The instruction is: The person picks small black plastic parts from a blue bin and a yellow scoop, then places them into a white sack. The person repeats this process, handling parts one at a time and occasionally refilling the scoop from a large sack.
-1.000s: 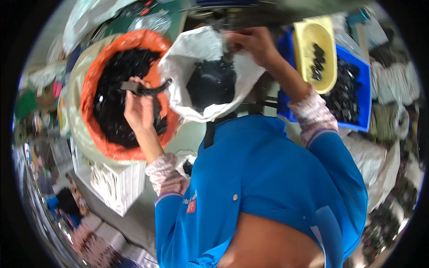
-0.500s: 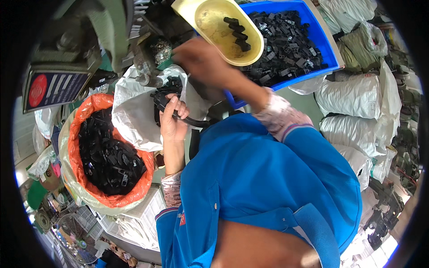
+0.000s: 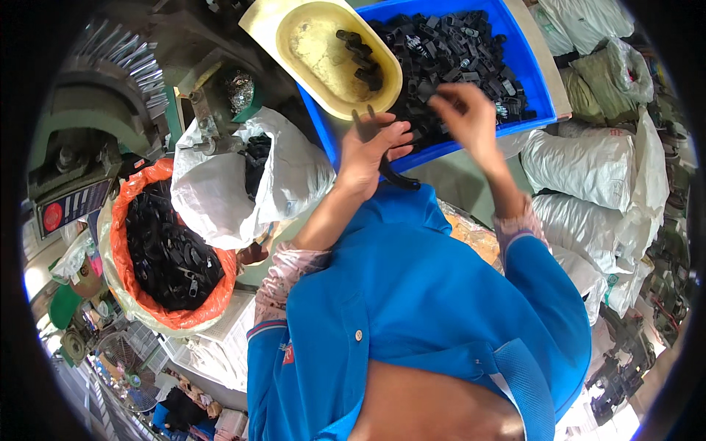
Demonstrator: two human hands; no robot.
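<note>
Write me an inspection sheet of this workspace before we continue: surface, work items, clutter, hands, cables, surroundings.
Surface: mostly hidden; beige edge right of the blue bin.
Work items: small black parts heaped in the bin; yellow tray overlapping its corner, a few black pieces inside.
Clutter: white sack and orange-lined container, both holding black parts.
Hands: left hand holds a curved black part; right hand is over the bin, its grip on a dark piece unclear.
Cables: nothing seen.
Surroundings: machine at upper left; full white bags at right.

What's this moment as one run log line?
Left hand: holding curved black part | Right hand: over blue bin of black pieces, hold unclear | Yellow tray: at bin's left, dark bits inside
</note>
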